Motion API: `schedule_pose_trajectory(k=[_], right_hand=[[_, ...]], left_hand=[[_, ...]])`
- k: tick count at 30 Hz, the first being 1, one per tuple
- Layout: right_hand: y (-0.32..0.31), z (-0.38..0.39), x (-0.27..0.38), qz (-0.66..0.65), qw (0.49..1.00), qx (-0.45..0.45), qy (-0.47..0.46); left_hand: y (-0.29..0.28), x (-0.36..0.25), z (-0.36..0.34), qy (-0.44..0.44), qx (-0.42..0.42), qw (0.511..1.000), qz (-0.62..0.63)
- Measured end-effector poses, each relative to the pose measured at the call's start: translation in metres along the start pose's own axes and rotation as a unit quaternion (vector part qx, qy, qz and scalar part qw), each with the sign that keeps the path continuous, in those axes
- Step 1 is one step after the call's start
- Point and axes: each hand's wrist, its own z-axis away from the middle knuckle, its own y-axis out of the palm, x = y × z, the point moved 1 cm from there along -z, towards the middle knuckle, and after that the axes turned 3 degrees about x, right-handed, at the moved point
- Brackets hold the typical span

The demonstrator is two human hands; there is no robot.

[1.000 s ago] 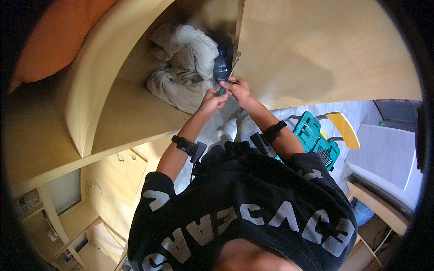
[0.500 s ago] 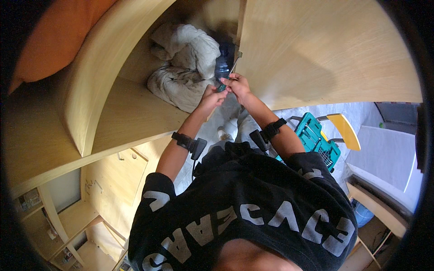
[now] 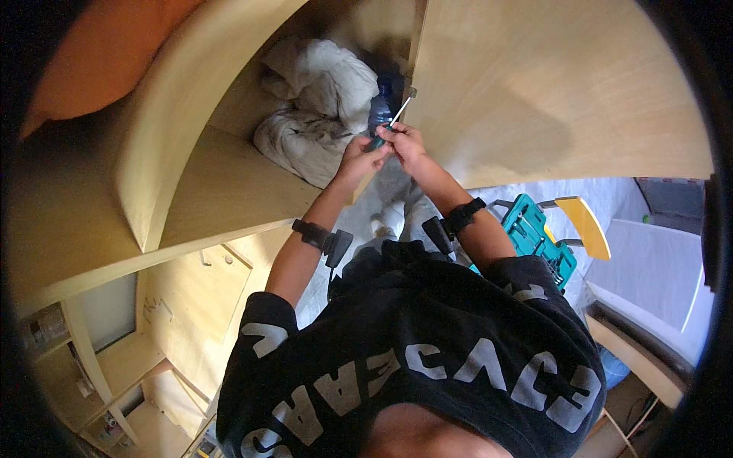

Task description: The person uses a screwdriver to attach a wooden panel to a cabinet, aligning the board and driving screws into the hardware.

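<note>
Both my hands close around a screwdriver (image 3: 399, 111) with a green handle and a thin metal shaft. My left hand (image 3: 363, 157) grips the handle's lower end, and my right hand (image 3: 405, 143) holds it higher up, near the shaft. The shaft slants up and right, its tip at a small metal hinge (image 3: 413, 92) on the inner edge of the wooden cabinet door (image 3: 550, 91). Whether the tip sits in a screw is too small to tell. Behind my hands, inside the cabinet, are a bundled white quilt (image 3: 321, 91) and a clear bluish plastic bottle (image 3: 379, 109).
A green tool case (image 3: 527, 229) lies open on a chair with a yellow backrest (image 3: 583, 227) at my right. The cabinet's wooden shelf (image 3: 221, 183) and curved side panel (image 3: 168, 114) stand at my left, with an orange item (image 3: 99, 61) beyond. A white box-like surface (image 3: 649, 259) is far right.
The view has shifted slightly, so the cabinet and quilt appear a little to the right. Both hands stay on the screwdriver, whose shaft still points at the hinge.
</note>
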Motion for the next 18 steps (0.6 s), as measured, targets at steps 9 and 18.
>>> schedule_pose_trajectory(k=[9,18], right_hand=[[0.004,0.004,0.008,-0.032,0.999,0.010,0.019],[0.006,0.018,0.019,-0.152,0.987,0.040,0.017]], left_hand=[[-0.005,0.009,0.002,-0.006,-0.034,0.993,0.111],[-0.001,-0.007,0.013,-0.146,0.116,0.888,0.420]])
